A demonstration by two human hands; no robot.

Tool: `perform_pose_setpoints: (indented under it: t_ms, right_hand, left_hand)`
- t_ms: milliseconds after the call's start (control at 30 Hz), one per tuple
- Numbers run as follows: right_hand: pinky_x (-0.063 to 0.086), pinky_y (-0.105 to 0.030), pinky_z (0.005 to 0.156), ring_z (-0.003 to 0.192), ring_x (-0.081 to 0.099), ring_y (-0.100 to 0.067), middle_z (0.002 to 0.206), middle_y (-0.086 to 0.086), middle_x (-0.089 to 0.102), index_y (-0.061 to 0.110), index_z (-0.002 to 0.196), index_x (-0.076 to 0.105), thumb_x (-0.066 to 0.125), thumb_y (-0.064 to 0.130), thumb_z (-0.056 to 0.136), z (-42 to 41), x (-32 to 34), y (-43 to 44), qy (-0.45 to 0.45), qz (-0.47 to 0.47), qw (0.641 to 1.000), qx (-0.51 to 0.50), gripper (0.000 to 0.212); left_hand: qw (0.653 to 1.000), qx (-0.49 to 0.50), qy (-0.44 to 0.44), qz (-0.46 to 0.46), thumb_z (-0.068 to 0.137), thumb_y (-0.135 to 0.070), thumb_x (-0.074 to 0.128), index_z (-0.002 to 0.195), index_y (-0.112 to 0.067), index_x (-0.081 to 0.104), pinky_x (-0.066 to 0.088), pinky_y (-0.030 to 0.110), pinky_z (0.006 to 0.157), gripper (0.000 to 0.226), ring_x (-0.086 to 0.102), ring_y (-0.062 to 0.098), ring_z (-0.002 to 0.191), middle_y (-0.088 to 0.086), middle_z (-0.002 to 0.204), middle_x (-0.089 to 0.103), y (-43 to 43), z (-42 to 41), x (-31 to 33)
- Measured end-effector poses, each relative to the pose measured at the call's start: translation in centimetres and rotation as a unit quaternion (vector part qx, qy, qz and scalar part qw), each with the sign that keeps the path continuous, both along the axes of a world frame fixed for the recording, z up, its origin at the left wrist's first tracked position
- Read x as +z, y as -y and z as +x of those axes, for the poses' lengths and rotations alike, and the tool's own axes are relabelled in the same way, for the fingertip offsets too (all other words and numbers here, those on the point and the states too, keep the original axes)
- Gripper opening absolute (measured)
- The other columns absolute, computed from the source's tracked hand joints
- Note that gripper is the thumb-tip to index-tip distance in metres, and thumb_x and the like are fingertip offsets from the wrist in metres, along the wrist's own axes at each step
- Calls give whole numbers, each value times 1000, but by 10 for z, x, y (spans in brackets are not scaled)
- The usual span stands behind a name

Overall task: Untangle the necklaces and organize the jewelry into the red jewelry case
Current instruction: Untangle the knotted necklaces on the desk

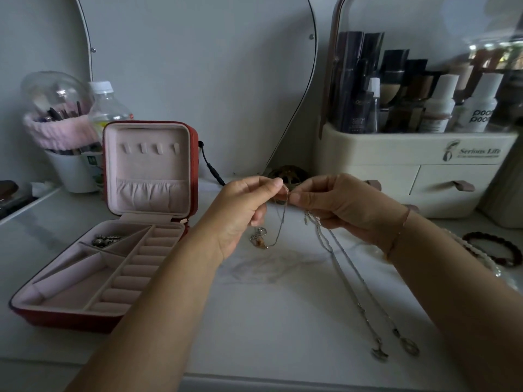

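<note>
Dangling thin silver necklaces (pixel 336 258), pendant ends

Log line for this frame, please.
phase: untangling | left hand: pinches thin chain | right hand: holds long chains | red case: open

The jewelry case (pixel 70 318) is laid open at the left of the table (pixel 268 321), its lid (pixel 150 165) stood up at its far side. At the middle a short chain (pixel 280 226) is hung from the left hand (pixel 243 213); long chains (pixel 346 278) are trailed from the right hand (pixel 342 207) to the near right. An organizer (pixel 418 154) is set far right
</note>
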State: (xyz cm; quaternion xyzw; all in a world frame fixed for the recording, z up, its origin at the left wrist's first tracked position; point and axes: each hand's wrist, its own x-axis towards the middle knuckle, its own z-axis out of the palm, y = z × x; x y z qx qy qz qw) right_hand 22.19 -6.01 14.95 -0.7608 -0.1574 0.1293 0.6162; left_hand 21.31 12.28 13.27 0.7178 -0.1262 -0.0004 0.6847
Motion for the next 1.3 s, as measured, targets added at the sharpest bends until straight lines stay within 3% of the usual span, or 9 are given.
perform_pose_setpoints:
  t_ms: [67,200,467,533,600,700,967,1167,1300]
  right_hand:
    - [23,-20,41,44,25,-9,47,4,39,4,90,68,70,25,69,2,0,1,11,13,1000,-3,29]
    - [29,-18,44,47,32,-8,53,4,50,2,91,66,68,19,77,3,-2,1,35,27,999,-19,22]
    - [27,-19,48,49,33,-7,54,3,47,10,83,66,70,19,67,0,-2,-1,-20,14,999,27,19]
    - [22,-18,47,49,28,-8,56,3,40,15,78,67,67,24,75,-1,-2,-2,-47,34,996,62,10]
    - [19,-19,47,51,26,-8,59,1,39,15,80,69,62,30,80,-1,-3,-1,-68,58,993,75,17]
    - [17,-17,42,46,25,-7,56,1,36,10,88,69,62,29,78,0,-3,-1,-78,66,993,66,22]
    - [18,-19,40,44,23,-9,54,-1,33,14,72,66,69,19,70,0,-4,-3,-59,77,995,24,7]
    - [15,-19,39,41,20,-8,50,3,29,9,83,64,63,19,81,2,-4,-2,-74,91,993,14,10]
    - [12,-21,40,40,17,-8,45,5,26,11,87,68,64,25,77,0,-3,-1,-88,96,991,35,17]
  left_hand:
    - [1000,0,-7,-6,94,-24,55,89,-9,65,26,19,46,18,30,6,42,-10,43,47,0,0,0]
    - [999,-10,-20,-31,97,-22,51,90,-8,62,23,18,41,19,31,7,38,4,64,65,1,-1,-1]
    - [999,-5,-21,-31,96,-22,53,83,-13,62,23,14,37,18,23,4,38,-11,45,28,4,0,0]
    - [1000,-6,-17,-25,95,-23,55,83,-13,63,23,14,37,17,21,5,39,-11,46,27,3,-1,0]
    - [1000,-8,-16,-26,93,-23,57,81,-14,63,22,15,36,16,20,5,40,-10,46,27,3,-1,1]
    - [1000,-7,-12,-26,92,-23,59,80,-15,63,21,15,37,15,19,6,40,-11,45,26,3,-2,1]
    - [1000,-1,-11,-5,90,-23,62,80,-11,64,19,18,39,15,19,7,40,-10,43,26,4,-4,2]
    - [1000,1,-17,-1,89,-24,63,79,-13,61,20,18,38,15,19,7,39,-10,43,27,4,-4,2]
    - [1000,-1,-16,-7,89,-24,63,79,-15,62,20,18,38,14,19,7,40,-9,43,27,3,-4,2]
